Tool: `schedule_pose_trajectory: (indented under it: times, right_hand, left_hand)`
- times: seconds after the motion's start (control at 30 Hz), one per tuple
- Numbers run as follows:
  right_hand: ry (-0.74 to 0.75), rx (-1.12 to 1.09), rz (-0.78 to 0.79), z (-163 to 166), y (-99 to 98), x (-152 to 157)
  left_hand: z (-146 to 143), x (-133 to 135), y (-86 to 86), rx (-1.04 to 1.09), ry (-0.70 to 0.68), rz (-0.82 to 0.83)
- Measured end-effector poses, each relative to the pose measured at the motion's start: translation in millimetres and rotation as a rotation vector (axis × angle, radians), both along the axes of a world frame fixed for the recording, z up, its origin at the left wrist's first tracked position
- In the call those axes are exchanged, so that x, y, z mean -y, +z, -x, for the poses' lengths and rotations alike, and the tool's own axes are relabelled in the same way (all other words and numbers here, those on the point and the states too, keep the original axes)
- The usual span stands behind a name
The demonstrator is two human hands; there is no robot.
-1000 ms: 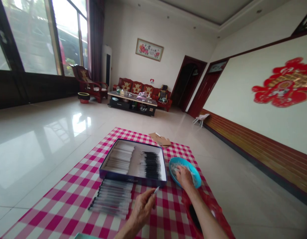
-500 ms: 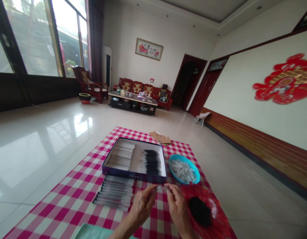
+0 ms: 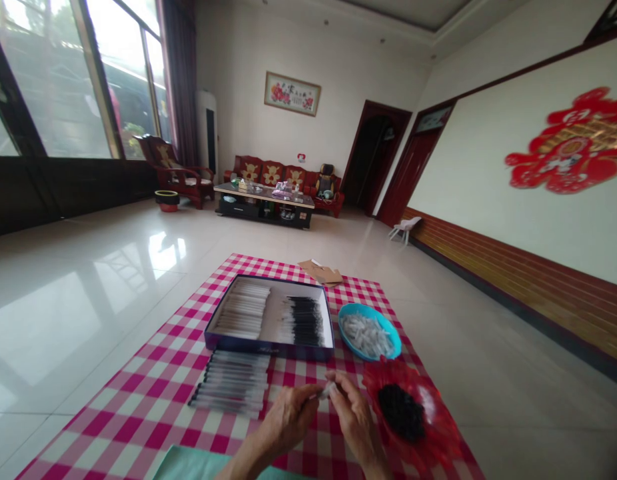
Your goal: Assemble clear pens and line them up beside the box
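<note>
My left hand (image 3: 294, 412) is closed in a pinch, its fingertips at a small clear plastic piece (image 3: 328, 391). My right hand (image 3: 356, 417) pinches the same piece from the other side, thumb and forefinger together. The piece resembles the clear pen caps (image 3: 367, 335) heaped in the blue bowl (image 3: 398, 348). Beside my left hand lies a row of clear pen barrels with black ends (image 3: 232, 383). To the right of my right hand stands a red, petal-edged dish (image 3: 437, 413) with many small black parts (image 3: 401, 411) in it.
A shallow dark-blue box (image 3: 269, 349) holds white tubes (image 3: 242, 308) on its left and black-ended refills (image 3: 307, 321) on its right. Cardboard (image 3: 321, 272) lies at the far edge of the checked tablecloth (image 3: 153, 373). A pale green cloth (image 3: 188, 463) lies near me.
Both hands are slightly lower, and the small clear piece between the fingertips shows more plainly. The camera view has tilted and shifted a little. The boxes and bowls stay in place.
</note>
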State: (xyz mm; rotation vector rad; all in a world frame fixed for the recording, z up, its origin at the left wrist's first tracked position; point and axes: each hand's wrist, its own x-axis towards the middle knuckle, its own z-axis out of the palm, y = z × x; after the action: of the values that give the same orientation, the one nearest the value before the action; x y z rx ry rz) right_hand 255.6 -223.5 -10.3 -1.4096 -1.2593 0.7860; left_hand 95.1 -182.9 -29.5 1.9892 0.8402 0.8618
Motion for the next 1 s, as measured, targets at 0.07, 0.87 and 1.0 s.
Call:
schedule_pose_trajectory:
  times: [0.07,0.87,1.0]
  right_hand:
    - [-0.013,-0.124,0.060,0,-4.5,0]
    - [-0.133,-0.806,0.116,22,-34.4,-10]
    - [-0.125,-0.812,0.115,23,-33.2,-9]
  left_hand:
    - [-1,-2,-1.5,0.054,-0.049,0.130]
    - [-27,11,-12.2,0.013,0.174,-0.082]
    - [-29,11,-20.5,-0.054,0.222,-0.155]
